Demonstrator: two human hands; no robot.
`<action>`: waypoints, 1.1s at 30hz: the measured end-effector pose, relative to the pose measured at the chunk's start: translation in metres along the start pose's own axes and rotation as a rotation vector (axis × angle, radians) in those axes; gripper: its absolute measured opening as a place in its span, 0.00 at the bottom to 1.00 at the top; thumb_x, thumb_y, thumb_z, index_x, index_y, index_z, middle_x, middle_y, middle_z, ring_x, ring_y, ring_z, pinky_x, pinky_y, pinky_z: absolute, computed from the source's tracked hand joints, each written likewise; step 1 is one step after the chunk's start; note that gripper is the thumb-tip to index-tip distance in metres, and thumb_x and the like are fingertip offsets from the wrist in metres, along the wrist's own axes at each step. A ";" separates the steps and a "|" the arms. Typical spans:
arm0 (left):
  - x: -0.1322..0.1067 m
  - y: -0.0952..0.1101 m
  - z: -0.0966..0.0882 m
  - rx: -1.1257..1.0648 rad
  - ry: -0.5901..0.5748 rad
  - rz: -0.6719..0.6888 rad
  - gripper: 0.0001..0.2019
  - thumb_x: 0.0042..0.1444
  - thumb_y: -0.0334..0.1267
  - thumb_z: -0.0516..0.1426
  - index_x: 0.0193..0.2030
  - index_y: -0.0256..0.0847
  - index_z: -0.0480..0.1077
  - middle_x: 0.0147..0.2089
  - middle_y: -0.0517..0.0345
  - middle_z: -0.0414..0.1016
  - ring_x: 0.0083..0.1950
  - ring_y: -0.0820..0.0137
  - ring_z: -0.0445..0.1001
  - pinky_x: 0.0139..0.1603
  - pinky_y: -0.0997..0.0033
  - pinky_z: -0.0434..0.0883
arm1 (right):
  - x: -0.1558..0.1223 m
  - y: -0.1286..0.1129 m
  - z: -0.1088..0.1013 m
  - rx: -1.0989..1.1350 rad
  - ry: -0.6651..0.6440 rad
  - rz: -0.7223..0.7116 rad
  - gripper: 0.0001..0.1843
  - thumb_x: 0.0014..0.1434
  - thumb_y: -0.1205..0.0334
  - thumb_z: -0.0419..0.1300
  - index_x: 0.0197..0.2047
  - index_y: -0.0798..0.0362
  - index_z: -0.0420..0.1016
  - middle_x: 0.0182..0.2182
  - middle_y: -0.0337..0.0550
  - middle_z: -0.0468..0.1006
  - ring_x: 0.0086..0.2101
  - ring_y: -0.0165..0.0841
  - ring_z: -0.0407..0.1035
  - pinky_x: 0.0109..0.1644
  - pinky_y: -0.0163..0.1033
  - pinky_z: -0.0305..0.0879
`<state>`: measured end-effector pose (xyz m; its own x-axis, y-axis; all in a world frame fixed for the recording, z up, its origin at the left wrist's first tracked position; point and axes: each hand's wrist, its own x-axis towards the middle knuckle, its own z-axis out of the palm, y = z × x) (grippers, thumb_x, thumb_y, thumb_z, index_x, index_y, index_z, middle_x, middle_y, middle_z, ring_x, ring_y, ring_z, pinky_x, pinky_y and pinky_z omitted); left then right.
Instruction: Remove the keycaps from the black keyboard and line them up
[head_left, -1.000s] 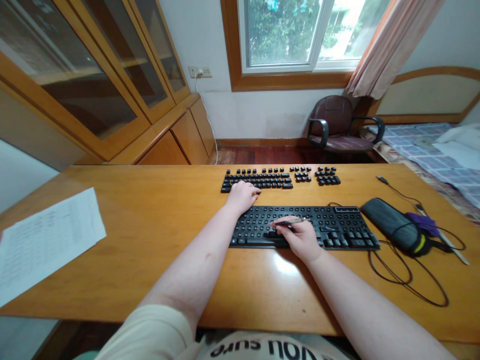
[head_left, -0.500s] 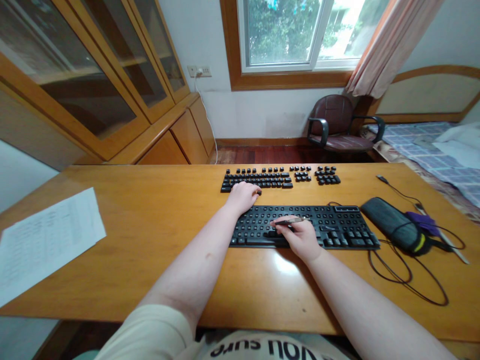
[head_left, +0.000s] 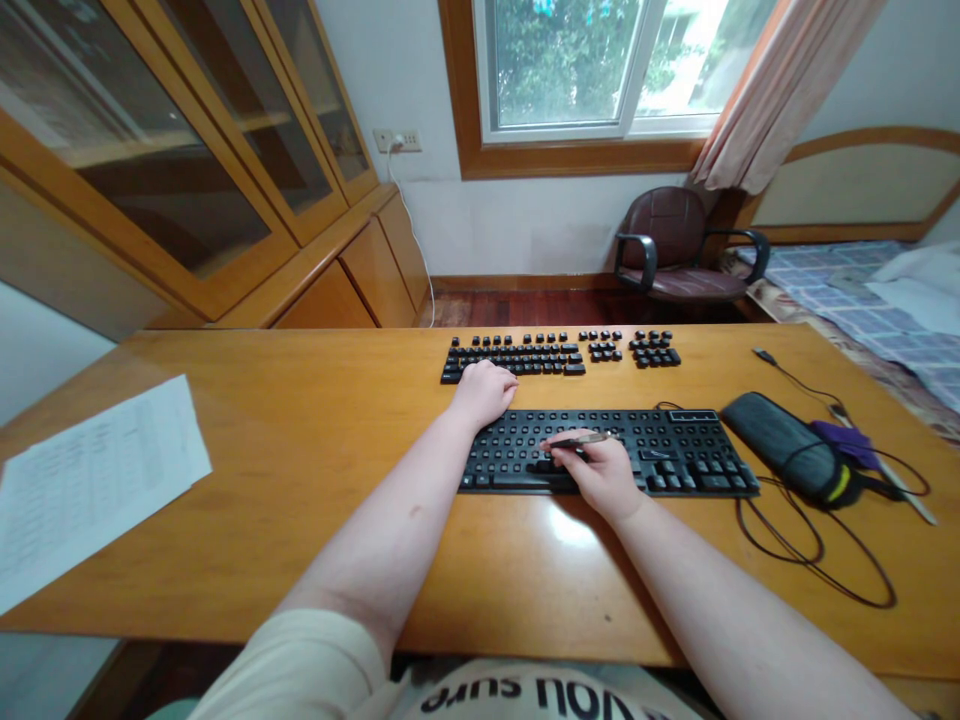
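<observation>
A black keyboard (head_left: 600, 482) lies on the wooden desk, with most of its keycaps off and small square key stems showing. Some keycaps remain at its lower right and along the bottom row. Behind it, loose keycaps (head_left: 525, 354) are laid out in rows like a keyboard. My left hand (head_left: 484, 393) rests at the front row of these keycaps, its fingers curled closed around a small black keycap that is mostly hidden. Over the middle of the keyboard, my right hand (head_left: 600, 472) is closed on slim, dark metallic tweezers (head_left: 583, 440), held slantwise.
On the right lie a grey zip case (head_left: 787, 450), a purple cloth (head_left: 847, 445), a thin pale stick (head_left: 907, 492) and a looped black cable (head_left: 825, 590). Printed papers (head_left: 105, 475) are at the left. A chair (head_left: 667, 240) stands beyond the desk's far edge.
My left hand has moved slightly, and the keycap seen at its fingertips before is now largely covered. My right hand and the tweezers have hardly moved.
</observation>
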<state>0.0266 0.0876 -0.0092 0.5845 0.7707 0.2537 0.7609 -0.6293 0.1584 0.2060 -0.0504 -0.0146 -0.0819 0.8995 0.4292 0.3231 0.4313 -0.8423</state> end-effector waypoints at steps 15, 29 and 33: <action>0.000 0.001 -0.002 -0.024 0.031 -0.036 0.12 0.57 0.38 0.52 0.42 0.47 0.76 0.48 0.57 0.76 0.48 0.62 0.67 0.49 0.59 0.62 | 0.001 -0.002 -0.001 -0.020 -0.008 -0.008 0.08 0.58 0.62 0.57 0.36 0.50 0.79 0.32 0.42 0.81 0.32 0.34 0.75 0.39 0.38 0.72; -0.001 -0.002 0.002 -0.025 0.066 -0.102 0.10 0.54 0.37 0.54 0.40 0.48 0.76 0.50 0.57 0.73 0.53 0.61 0.64 0.54 0.57 0.60 | 0.002 -0.004 -0.001 -0.025 -0.004 -0.007 0.09 0.58 0.61 0.57 0.35 0.50 0.79 0.31 0.43 0.81 0.31 0.34 0.75 0.39 0.40 0.73; -0.001 -0.001 -0.003 -0.027 0.077 -0.137 0.12 0.53 0.38 0.55 0.44 0.46 0.74 0.48 0.56 0.73 0.51 0.61 0.65 0.53 0.58 0.61 | 0.002 -0.004 -0.001 -0.027 0.004 -0.010 0.09 0.58 0.61 0.57 0.35 0.49 0.79 0.31 0.43 0.81 0.31 0.34 0.76 0.38 0.40 0.73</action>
<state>0.0241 0.0875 -0.0072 0.4514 0.8402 0.3004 0.8235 -0.5219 0.2223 0.2058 -0.0508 -0.0096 -0.0817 0.8949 0.4387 0.3473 0.4381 -0.8291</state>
